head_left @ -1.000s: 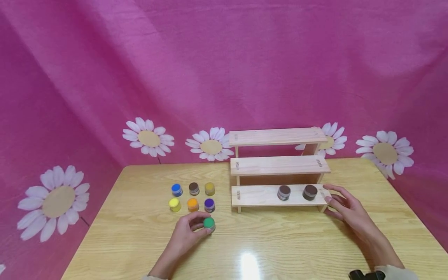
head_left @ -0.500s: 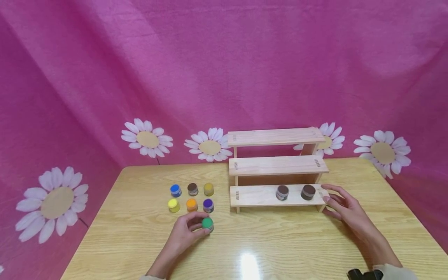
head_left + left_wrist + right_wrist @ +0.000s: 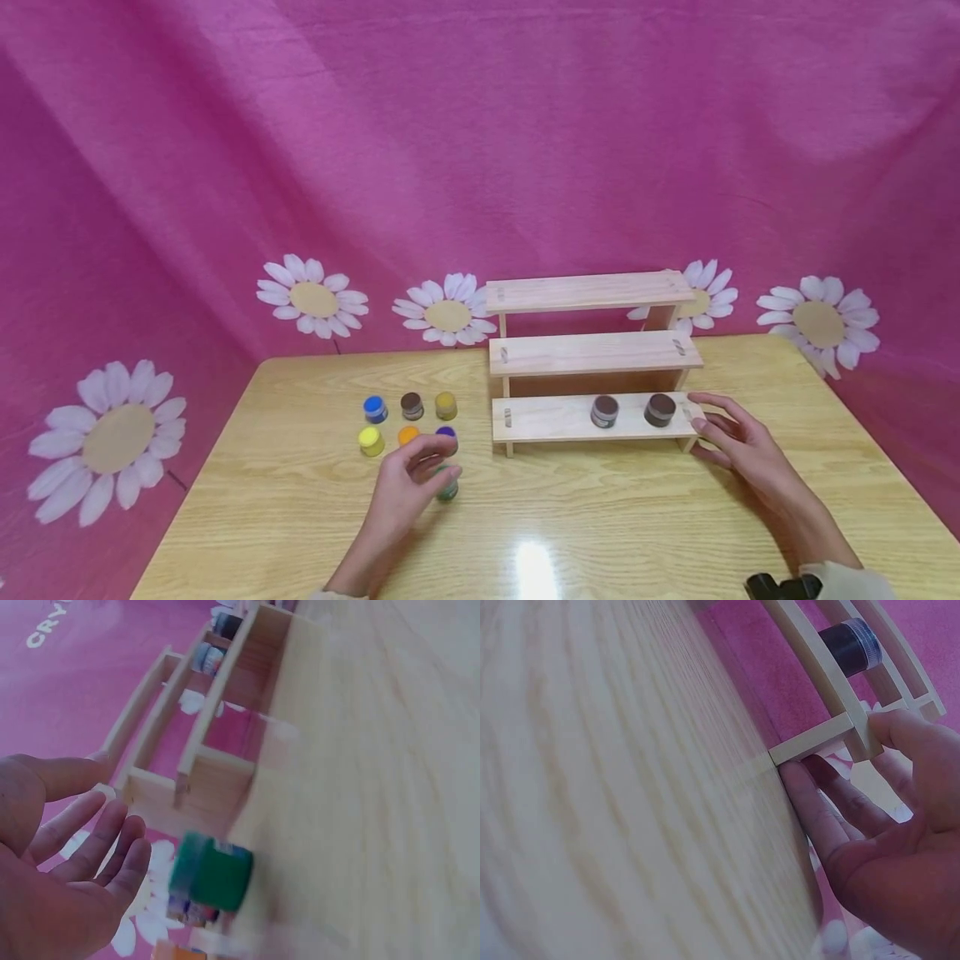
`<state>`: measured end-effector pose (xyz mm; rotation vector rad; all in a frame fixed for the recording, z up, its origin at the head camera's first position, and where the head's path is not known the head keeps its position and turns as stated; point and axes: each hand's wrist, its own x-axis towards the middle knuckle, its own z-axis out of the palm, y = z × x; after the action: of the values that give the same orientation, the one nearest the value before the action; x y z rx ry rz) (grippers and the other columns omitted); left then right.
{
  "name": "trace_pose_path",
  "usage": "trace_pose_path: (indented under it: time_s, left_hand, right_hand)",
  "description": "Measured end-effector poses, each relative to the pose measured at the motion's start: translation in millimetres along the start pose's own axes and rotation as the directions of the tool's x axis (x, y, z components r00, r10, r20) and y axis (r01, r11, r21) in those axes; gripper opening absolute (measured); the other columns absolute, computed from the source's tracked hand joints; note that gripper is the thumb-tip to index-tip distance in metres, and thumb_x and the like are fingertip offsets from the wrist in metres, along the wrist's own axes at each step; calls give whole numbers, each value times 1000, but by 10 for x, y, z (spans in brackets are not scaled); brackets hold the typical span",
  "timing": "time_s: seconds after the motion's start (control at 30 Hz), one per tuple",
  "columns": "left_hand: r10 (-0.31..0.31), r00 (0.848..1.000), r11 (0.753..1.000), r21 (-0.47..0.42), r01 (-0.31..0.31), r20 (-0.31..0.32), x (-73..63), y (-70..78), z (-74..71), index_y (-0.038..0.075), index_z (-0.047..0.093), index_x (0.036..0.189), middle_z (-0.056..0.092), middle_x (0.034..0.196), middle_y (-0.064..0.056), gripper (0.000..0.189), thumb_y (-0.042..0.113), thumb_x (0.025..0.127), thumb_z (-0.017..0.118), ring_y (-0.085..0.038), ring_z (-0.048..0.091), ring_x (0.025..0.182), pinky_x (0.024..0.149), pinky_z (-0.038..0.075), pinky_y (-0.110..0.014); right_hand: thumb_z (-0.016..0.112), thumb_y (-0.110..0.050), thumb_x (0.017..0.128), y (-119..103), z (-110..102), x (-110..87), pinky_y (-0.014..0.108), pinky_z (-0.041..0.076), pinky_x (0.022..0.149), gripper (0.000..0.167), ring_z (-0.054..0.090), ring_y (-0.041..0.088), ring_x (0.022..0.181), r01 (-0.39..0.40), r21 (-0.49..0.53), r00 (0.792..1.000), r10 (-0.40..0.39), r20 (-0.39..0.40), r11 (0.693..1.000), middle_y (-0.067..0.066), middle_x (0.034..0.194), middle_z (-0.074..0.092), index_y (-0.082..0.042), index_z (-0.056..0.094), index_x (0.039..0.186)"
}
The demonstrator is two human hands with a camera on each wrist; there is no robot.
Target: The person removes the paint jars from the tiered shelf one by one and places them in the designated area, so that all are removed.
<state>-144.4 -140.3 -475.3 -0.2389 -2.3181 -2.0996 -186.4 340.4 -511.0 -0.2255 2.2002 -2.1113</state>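
A small green paint jar (image 3: 225,877) stands on the wood-grain table, partly hidden by my left hand (image 3: 401,483) in the head view. In the left wrist view that hand is apart from the jar, its fingers loosely spread with nothing in them. At the right end of a three-tier wooden display shelf (image 3: 555,419), my right hand (image 3: 753,462) holds the lowest tier. Its thumb lies on the board's end and its fingers reach around the leg (image 3: 814,740). Two dark-lidded jars, one on the left (image 3: 604,412) and one on the right (image 3: 660,410), sit on that tier.
Behind my left hand stand two rows of jars: blue (image 3: 376,408), brown (image 3: 412,406) and ochre (image 3: 446,406) at the back, then yellow (image 3: 371,441), orange (image 3: 407,436) and purple (image 3: 446,432). A pink curtain (image 3: 480,150) with daisies hangs behind the table (image 3: 600,533).
My left hand has let go of the green jar and risen a little above it. The jar stays in place, and my right hand keeps its hold on the shelf.
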Motion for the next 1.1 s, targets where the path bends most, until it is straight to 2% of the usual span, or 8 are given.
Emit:
trace_pose_path:
  time_s: [0.27,0.5,0.63,0.8,0.97,1.1]
  left_hand:
    - [98,995,995,-10,-98,21,122,134,235,-3,68,119,68,121,-22,33,-2,88,78,-36,65,116,104,52,-49]
    - [139,988,990,-39,-137,63,192,108,488,-3,69,116,68,119,-22,31,-4,87,78,-41,65,112,100,55,-50]
    - [149,985,987,-71,-143,87,225,93,602,-4,69,116,67,119,-26,30,-4,88,77,-47,63,112,99,54,-54]
    - [156,983,986,-77,-149,96,273,120,711,-1,68,120,67,122,-22,33,1,89,78,-44,63,115,100,55,-49]
    - [155,983,986,-83,-148,95,315,156,824,0,69,119,68,121,-19,32,2,88,79,-46,63,113,100,55,-52]
    - [160,982,985,-77,-152,101,369,181,932,0,69,119,68,122,-17,32,3,89,78,-44,64,113,99,57,-44]
  right_hand:
    - [57,-11,106,16,-48,-23,31,62,86,48,65,3,109,3,17,1000,-3,0,1000,-11,129,59,-6,43,151]
    - [55,-7,106,63,-31,-39,31,62,85,46,66,5,108,22,53,1000,-23,18,998,-8,124,65,-5,43,151]
    - [55,-7,106,65,-17,-34,31,62,86,47,66,6,108,27,53,999,-28,20,998,-7,123,65,-4,42,151]
    - [55,-6,106,49,-10,-16,32,62,85,46,66,5,107,42,59,999,-44,24,997,-6,124,65,-3,42,150]
    - [55,-6,106,37,-2,5,32,62,86,46,65,4,109,48,60,998,-50,30,997,-7,127,63,-2,42,150]
    - [55,-6,106,37,-4,4,32,62,85,46,65,3,110,44,58,999,-45,16,997,-7,127,62,-2,43,150]
